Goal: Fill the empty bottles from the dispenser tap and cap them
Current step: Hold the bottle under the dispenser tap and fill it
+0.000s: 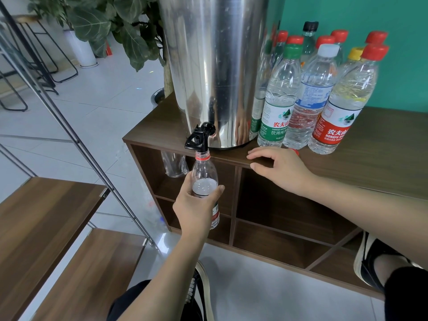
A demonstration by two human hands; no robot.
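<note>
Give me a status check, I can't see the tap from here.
Left hand grips the open bottle under the tap, part filled. Right hand rests open on the cabinet top. Nothing in the way.

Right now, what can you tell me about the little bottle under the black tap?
The small clear plastic bottle has no cap, only a red ring round its neck, and a red, white and green label low down. It stands upright with its mouth right under the black plastic tap of the shiny steel dispenser. Water shows inside, partway up. The left hand grips its middle.
</note>
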